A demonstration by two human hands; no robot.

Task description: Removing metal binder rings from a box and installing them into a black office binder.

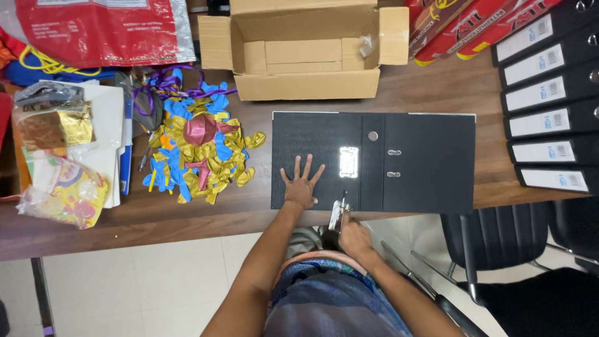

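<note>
I am pressing my left hand, fingers spread flat, on the open black binder, while my right hand is gripping a metal clip at its edge

Single head view, looking steeply down from above onto table edge, moderately near.

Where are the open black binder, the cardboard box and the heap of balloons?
open black binder [430, 162]: head view, right cover.
cardboard box [309, 84]: head view, front wall.
heap of balloons [203, 156]: head view, middle.
</note>
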